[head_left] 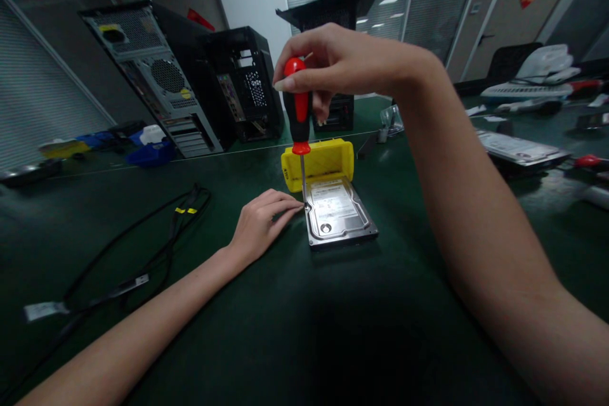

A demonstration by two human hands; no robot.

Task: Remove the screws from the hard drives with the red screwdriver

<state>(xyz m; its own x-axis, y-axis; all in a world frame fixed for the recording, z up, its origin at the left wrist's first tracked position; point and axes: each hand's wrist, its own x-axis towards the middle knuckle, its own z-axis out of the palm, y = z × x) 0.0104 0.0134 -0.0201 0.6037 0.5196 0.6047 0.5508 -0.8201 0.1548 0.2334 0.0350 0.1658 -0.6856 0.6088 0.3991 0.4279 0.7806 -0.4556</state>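
A hard drive (333, 209) lies flat on the green table, its label facing up. My right hand (333, 63) is closed around the handle of a red and black screwdriver (301, 115), which stands nearly upright. The screwdriver's tip meets the drive's left edge. Down beside that edge, my left hand (261, 219) has thumb and fingertips pressed together close to the tip; whether they pinch something small there is too fine to make out. Just behind the drive, a yellow plastic bin (318, 162) rests with its opening toward me.
Black cables (143, 266) lie on the left of the table (266, 342). Computer cases (166, 76) stand at the back left. Another hard drive (521, 147) and a red-handled tool (590, 160) are on the right. A blue bin (152, 153) sits further left.
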